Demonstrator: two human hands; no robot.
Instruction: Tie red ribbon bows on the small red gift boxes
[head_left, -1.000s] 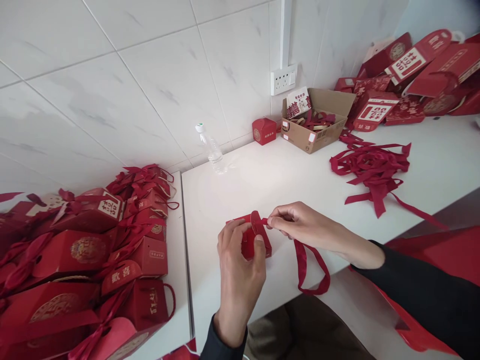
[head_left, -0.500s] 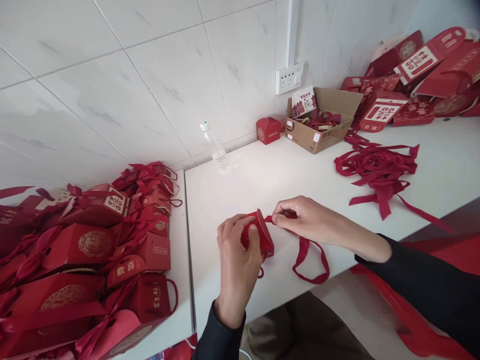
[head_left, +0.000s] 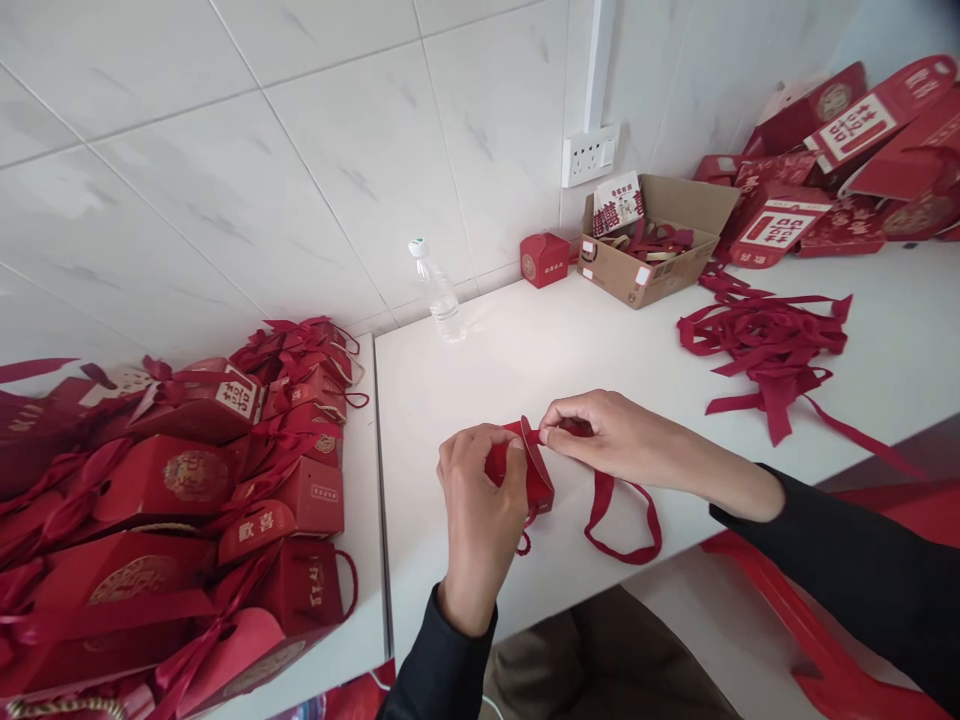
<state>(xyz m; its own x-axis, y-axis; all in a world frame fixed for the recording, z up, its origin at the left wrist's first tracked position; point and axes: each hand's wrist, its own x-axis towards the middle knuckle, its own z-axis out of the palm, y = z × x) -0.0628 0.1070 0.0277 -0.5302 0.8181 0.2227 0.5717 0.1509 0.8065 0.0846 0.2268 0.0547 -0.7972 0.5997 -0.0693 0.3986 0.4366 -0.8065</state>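
Note:
A small red gift box point(head_left: 537, 486) rests near the front edge of the white table. My left hand point(head_left: 484, 480) is closed over its top and left side, thumb on the near side. At the box's upper right, my right hand point(head_left: 581, 428) pinches a dark red ribbon point(head_left: 624, 552) between thumb and fingertips. The ribbon's short end reaches the box top, and its long part hangs in a loop onto the table below my right hand. A red cord shows under the box. My left fingers cover much of the box.
Finished-looking red boxes with bows point(head_left: 180, 480) crowd the left table. A plastic bottle point(head_left: 441, 300), a small red box point(head_left: 544, 260) and a cardboard carton point(head_left: 660, 270) stand by the wall. Loose ribbons point(head_left: 772, 340) lie to the right, before piled red boxes point(head_left: 847, 170).
My right fingertips have come slightly closer to the box with the ribbon. My left thumb has moved up toward the box top. The whole view has shifted slightly.

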